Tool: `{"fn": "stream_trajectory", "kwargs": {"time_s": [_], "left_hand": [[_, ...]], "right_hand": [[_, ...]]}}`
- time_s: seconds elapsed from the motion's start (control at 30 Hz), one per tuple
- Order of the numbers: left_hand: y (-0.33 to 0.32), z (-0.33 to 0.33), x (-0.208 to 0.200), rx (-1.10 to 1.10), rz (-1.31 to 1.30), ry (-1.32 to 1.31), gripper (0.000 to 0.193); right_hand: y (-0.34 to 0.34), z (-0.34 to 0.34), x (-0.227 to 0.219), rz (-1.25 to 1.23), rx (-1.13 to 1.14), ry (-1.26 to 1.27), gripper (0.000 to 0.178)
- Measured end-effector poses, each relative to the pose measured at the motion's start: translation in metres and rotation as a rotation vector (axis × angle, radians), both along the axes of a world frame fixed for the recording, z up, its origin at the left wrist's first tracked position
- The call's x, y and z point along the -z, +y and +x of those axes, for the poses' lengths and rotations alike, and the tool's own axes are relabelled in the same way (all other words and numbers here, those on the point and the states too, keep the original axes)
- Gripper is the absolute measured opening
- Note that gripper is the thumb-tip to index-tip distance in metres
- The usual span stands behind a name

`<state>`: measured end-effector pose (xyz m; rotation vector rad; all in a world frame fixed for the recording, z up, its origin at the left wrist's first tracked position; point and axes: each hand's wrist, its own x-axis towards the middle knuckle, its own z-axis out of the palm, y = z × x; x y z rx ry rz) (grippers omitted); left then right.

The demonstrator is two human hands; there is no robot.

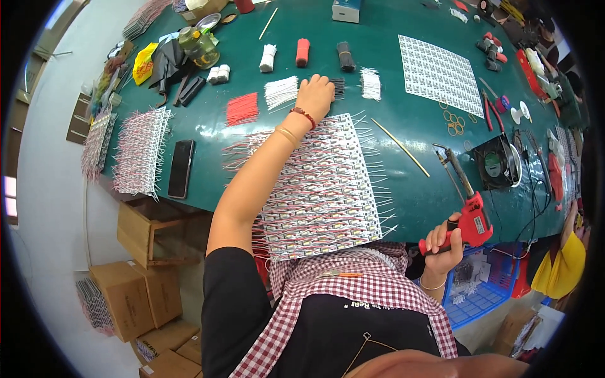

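Note:
My left hand (315, 96) reaches across the table with its fingers curled down at the left end of a small pile of black wires (339, 89). Its fingertips are hidden, so what they pinch does not show. Under that forearm lies a large panel of small circuit boards (334, 189), with rows of red, white and dark wires sticking out. My right hand (444, 247), at the table's front edge, is wrapped round the handle of a red soldering gun (476, 220). The gun's metal tip points up and away over the table.
Cut red wires (242, 109) and white wires (281, 92) lie left of my left hand, more white wires (370, 84) right. Bundled wires (302, 53) stand behind. A phone (181, 169), a wooden stick (401, 147), a black fan (496, 161) and a bare board panel (440, 72) surround the work.

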<state>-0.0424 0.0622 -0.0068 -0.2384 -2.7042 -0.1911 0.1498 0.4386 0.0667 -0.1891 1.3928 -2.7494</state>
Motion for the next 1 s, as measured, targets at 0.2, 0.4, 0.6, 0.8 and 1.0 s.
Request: {"fn": "stream_trajectory", "kwargs": {"time_s": [0.2,0.4,0.6,0.8,1.0], "left_hand": [[-0.037,0.028,-0.023,-0.089,-0.196,-0.005,0.006],[-0.041,0.107,-0.046,-0.085,0.194,-0.083,0.040],[0.121,0.275,-0.071,0.264,0.056,-0.514,0.076],[0.128,0.285,-0.045,0.141,-0.157,-0.225,0.049],[0.098,0.297,-0.137,0.227,-0.068,-0.082,0.039]], "right_hand": [[0.005,-0.014,0.003,-0.034,-0.010,-0.017,0.027],[0.005,-0.024,0.006,-0.051,-0.058,-0.008,0.028],[0.004,-0.032,0.006,-0.092,-0.017,-0.041,0.030],[0.007,-0.041,-0.005,-0.154,-0.044,-0.011,0.029],[0.026,-0.041,0.003,-0.175,-0.059,0.045,0.031]]}}
